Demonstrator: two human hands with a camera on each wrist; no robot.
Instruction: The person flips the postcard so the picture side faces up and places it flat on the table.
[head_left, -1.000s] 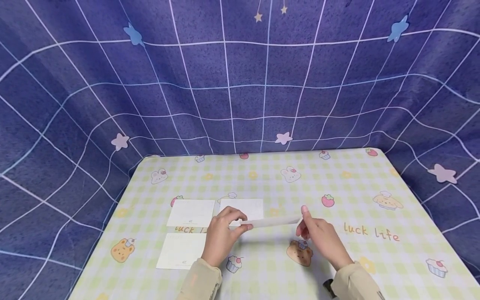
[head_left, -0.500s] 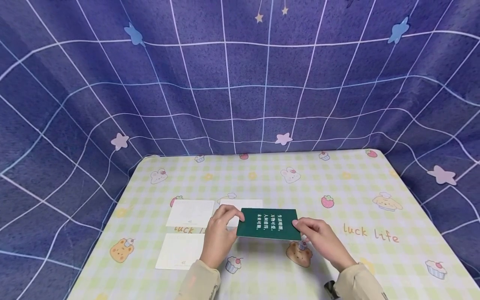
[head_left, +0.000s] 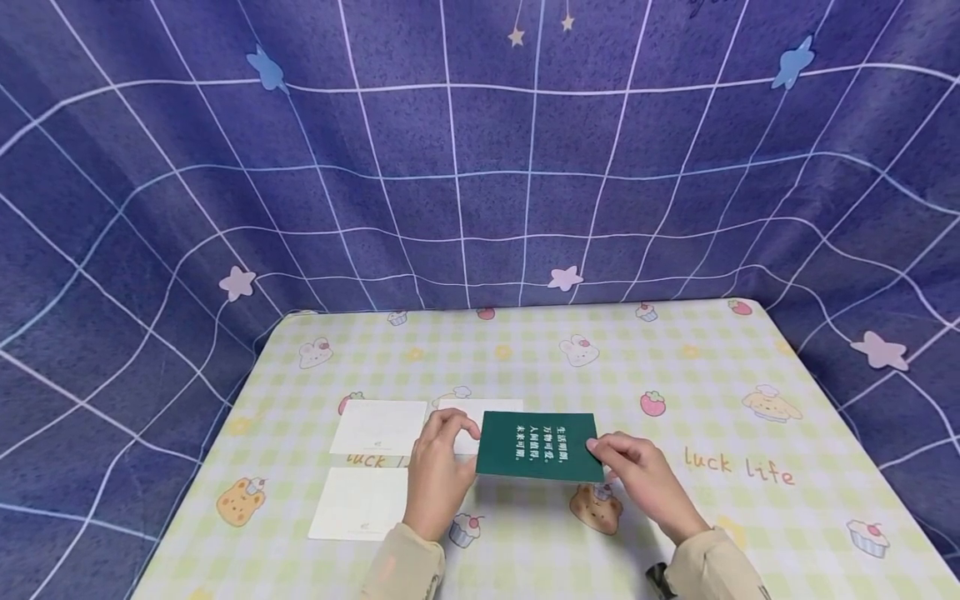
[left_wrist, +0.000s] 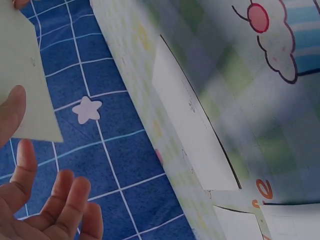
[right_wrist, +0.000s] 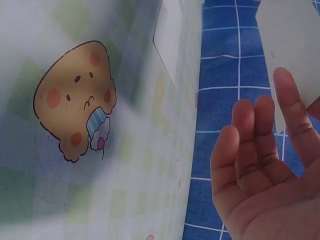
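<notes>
A dark green postcard (head_left: 538,446) with white lettering turned sideways is held above the table, green face up. My left hand (head_left: 437,479) holds it at the left edge, index finger by the edge and thumb behind the card. At the right edge my right hand (head_left: 651,483) pinches it, thumb on the green face and fingers beneath. Both wrist views show the postcard's pale underside (left_wrist: 20,75). Three white cards lie flat to the left: one at the back left (head_left: 380,427), one in front of it (head_left: 358,502), and one partly hidden behind my left hand (head_left: 487,406).
The table (head_left: 675,383) wears a green-and-white checked cloth printed with cartoon animals, cupcakes and strawberries. Behind it and at both sides hangs a blue curtain (head_left: 495,200) with white grid lines and stars.
The card was seen nearly edge-on a second ago, with the right fingers spread beside it. It has since tipped to show its green face, and the right hand has taken its right edge.
</notes>
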